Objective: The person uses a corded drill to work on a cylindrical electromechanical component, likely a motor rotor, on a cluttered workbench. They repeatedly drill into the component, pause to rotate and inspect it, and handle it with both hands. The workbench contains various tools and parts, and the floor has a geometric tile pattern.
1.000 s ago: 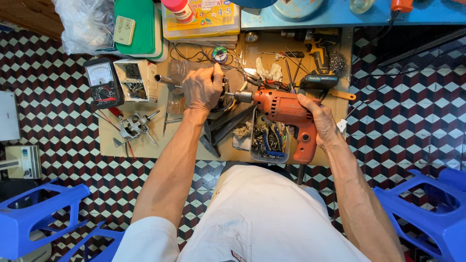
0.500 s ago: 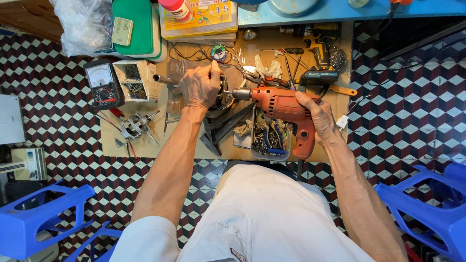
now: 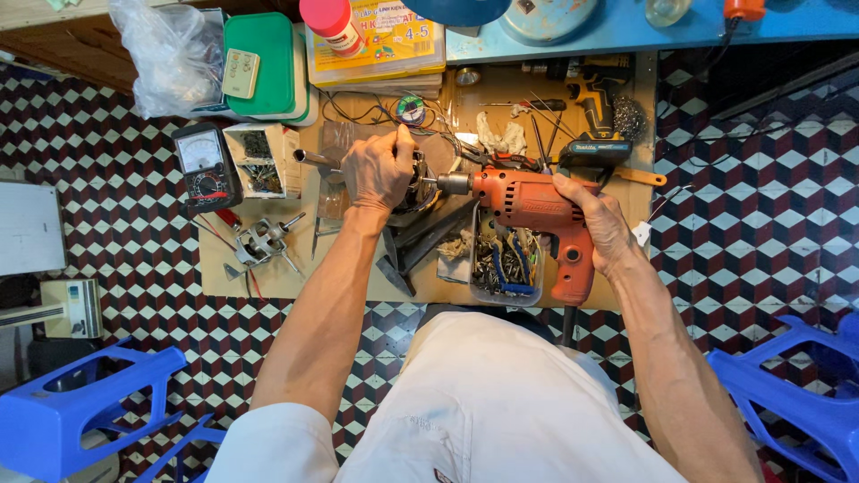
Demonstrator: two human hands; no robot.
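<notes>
Low wooden worktable [image 3: 268,277] over checkered floor tiles [image 3: 125,206], crowded edge to edge; bare board only at the near left corner. Blue plastic stools [image 3: 80,411] flanking both knees, narrowing elbow room. Orange corded drill [image 3: 537,210] lying mid-table, chuck pointing left, handle reaching the near edge. Right hand [image 3: 599,224] wrapped around the drill body, fingers clenched on it. Left hand [image 3: 380,170] clamped over a round metal part [image 3: 416,192] just off the chuck, fingers curled tight. Analog multimeter [image 3: 206,165] at the left edge. Clear tub of bits [image 3: 501,264] beneath the drill.
</notes>
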